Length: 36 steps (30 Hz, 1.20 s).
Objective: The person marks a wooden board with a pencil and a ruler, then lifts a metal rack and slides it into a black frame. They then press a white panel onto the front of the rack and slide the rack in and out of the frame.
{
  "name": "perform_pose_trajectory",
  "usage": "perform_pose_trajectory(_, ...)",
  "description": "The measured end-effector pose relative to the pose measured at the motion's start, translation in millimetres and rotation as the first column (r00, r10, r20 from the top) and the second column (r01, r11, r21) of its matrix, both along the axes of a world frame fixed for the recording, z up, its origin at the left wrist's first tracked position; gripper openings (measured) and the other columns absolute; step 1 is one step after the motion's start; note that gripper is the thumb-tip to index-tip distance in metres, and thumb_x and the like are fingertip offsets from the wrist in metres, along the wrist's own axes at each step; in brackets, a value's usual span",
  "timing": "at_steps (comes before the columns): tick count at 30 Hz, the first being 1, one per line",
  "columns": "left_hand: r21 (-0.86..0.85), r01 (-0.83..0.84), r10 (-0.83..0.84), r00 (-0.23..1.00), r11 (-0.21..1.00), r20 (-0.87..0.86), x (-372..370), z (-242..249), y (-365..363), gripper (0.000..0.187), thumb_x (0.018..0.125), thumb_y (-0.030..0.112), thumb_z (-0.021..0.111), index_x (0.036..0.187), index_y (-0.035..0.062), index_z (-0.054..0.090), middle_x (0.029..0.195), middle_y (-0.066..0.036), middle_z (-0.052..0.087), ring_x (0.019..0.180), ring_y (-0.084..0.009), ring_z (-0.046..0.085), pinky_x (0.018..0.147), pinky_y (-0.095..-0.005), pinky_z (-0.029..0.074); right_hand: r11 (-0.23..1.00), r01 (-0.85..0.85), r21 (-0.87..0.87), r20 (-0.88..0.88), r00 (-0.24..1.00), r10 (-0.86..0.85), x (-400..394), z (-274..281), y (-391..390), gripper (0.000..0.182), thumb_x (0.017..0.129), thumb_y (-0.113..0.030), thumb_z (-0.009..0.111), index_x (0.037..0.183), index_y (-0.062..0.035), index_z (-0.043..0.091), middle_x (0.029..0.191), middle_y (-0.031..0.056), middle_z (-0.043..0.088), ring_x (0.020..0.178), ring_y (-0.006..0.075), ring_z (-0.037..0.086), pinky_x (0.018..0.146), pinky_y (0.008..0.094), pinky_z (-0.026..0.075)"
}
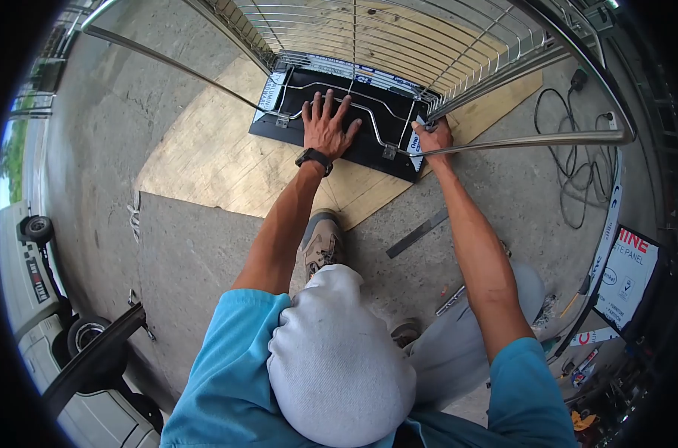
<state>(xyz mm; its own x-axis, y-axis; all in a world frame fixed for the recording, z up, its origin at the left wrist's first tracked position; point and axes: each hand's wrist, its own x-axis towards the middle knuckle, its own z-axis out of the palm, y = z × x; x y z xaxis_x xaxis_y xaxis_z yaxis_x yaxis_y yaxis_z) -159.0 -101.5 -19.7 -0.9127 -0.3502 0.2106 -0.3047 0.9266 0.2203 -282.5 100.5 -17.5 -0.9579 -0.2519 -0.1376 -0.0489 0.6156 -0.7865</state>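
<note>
Head view: left hand lies flat, fingers spread, on the black panel; right hand grips the wire rack

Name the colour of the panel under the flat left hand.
Black, with white printed edges; the panel shows best in the head view, beneath the left hand.

Black panel, silver wire grille

- Panel lies flat on plywood sheet, which lies on concrete floor.
- Wire grille sits on panel's far part.
- Left hand flat on panel, fingers spread.
- Right hand at panel's right corner, on grille frame.
- Metal ruler on floor, nearer than panel, between the arms.
- Cable on floor, right of plywood.
</note>
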Motion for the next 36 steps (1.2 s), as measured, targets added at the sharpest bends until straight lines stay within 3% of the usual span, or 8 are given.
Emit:
perform_pose_trajectory(10,0.144,0.03,-0.012,0.992,0.989,-0.124,8,-2,-10,0.056,0.082,0.052,0.049,0.124,0.015,0.048,0.136,-0.018,0.035,0.129,-0.0352,0.025,0.105,-0.047,0.015,0.967,-0.157,-0.2,-0.177,0.977,0.122,-3,-19,14,0.04,0.072,-0.03,0.069,0.099,-0.0021,0.057,0.085,0.0155,0.063,0.081,0.035,0.06,0.072,0.0405,0.045)
perform_pose_trajectory(11,0.135,-0.044,0.07,0.978,0.99,-0.196,16,2,-13,0.052,0.081,0.046,0.056,0.117,0.0089,0.054,0.13,-0.017,0.042,0.126,-0.0346,0.03,0.104,-0.0443,0.019,0.98,0.027,-0.196,0.069,0.998,-0.013,5,-8,24,0.031,0.076,-0.026,0.065,0.092,0.0,0.059,0.076,0.0132,0.062,0.075,0.029,0.06,0.071,0.0368,0.045)
perform_pose_trajectory(15,0.602,-0.432,0.738,0.457,0.672,-0.496,60,57,-43,0.06,0.084,0.047,0.053,0.102,-0.01,0.046,0.097,-0.024,0.05,0.092,-0.0347,0.045,0.087,-0.0445,0.033,0.847,0.198,-0.493,0.053,0.979,-0.197,40,53,29,0.029,0.085,-0.026,0.053,0.077,0.0016,0.057,0.061,0.0106,0.055,0.061,0.0178,0.054,0.059,0.031,0.041)
perform_pose_trajectory(18,0.693,0.002,0.572,0.561,0.721,-0.597,65,97,-86,0.063,0.093,0.048,0.031,0.12,-0.0091,0.035,0.125,-0.025,0.042,0.115,-0.0348,0.043,0.097,-0.043,0.036,0.816,0.218,-0.535,-0.065,0.953,-0.297,63,78,14,0.039,0.091,-0.036,0.044,0.073,-0.0017,0.054,0.061,0.008,0.051,0.061,0.018,0.051,0.058,0.0316,0.039)
perform_pose_trajectory(26,0.766,0.026,0.458,0.789,0.643,-0.411,39,141,-113,0.071,0.091,0.053,0.008,0.135,0.0001,0.025,0.131,-0.019,0.042,0.121,-0.0324,0.041,0.104,-0.0453,0.029,0.429,0.499,-0.753,0.32,0.847,-0.424,69,96,-29,0.049,0.091,-0.048,0.039,0.065,-0.0082,0.046,0.053,-0.0035,0.035,0.051,0.0053,0.036,0.045,0.025,0.027)
perform_pose_trajectory(30,0.893,0.067,0.488,0.818,0.445,-0.305,36,123,-129,0.074,0.089,0.057,0.005,0.138,0.0036,0.021,0.131,-0.016,0.042,0.121,-0.0321,0.041,0.105,-0.0452,0.028,0.517,0.435,-0.737,0.193,0.869,-0.456,58,77,-32,0.048,0.091,-0.047,0.04,0.063,-0.0079,0.045,0.055,-0.0039,0.035,0.051,0.0057,0.034,0.045,0.025,0.026)
perform_pose_trajectory(31,0.788,-0.04,0.464,0.826,0.615,-0.32,37,121,-128,0.073,0.09,0.058,0.007,0.118,0.0027,0.045,0.107,-0.014,0.057,0.095,-0.0246,0.054,0.088,-0.0371,0.04,0.466,0.451,-0.761,0.246,0.865,-0.437,56,76,-33,0.048,0.09,-0.047,0.041,0.062,-0.0078,0.045,0.055,-0.0039,0.035,0.051,0.0059,0.033,0.045,0.025,0.025)
perform_pose_trajectory(36,0.749,-0.068,0.387,0.885,0.659,-0.26,31,102,-164,0.051,0.093,0.055,0.015,0.065,0.0127,0.023,0.059,0.001,0.022,0.057,-0.0121,0.02,0.056,-0.0265,0.02,0.423,0.519,-0.743,0.362,0.843,-0.398,54,75,-35,0.046,0.087,-0.043,0.045,0.06,-0.0064,0.047,0.056,-0.0037,0.037,0.052,0.0059,0.034,0.046,0.024,0.025)
